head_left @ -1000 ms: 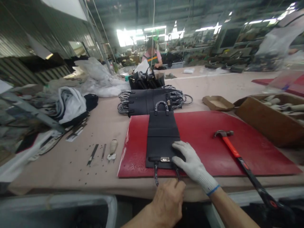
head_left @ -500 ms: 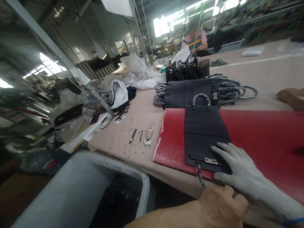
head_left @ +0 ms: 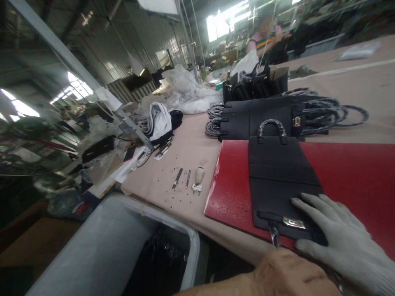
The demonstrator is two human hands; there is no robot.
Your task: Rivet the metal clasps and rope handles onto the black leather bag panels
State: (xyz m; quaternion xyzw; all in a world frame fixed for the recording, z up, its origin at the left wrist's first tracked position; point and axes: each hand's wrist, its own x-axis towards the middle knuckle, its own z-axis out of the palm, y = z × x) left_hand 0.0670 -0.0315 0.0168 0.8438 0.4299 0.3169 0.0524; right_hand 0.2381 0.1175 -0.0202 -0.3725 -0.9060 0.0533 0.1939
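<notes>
A black bag panel point(head_left: 279, 176) lies flat across a red board point(head_left: 230, 176). My right hand point(head_left: 342, 234), in a pale glove, rests on the panel's lower right with fingers spread. Beside those fingertips is a metal plate point(head_left: 294, 223) on a black strap. From the panel's near edge hangs a plastic-wrapped handle point(head_left: 273, 233); my bare left hand point(head_left: 293, 269) is closed round its lower part, fingers mostly hidden. A second wrapped handle point(head_left: 272, 122) arches up at the far edge.
More black bag panels point(head_left: 262, 115) with wrapped handles are stacked behind the board. An awl-like tool point(head_left: 199, 176), a slim metal rod point(head_left: 188, 179), a flat blade point(head_left: 177, 178) and small dark bits lie left. A grey bin point(head_left: 123, 205) stands below the table edge. One person point(head_left: 262, 37) works behind.
The view has shifted, so the table things appear further right or lower. Both hands stay at the bag panel, the left at the near handle and the right flat on top.
</notes>
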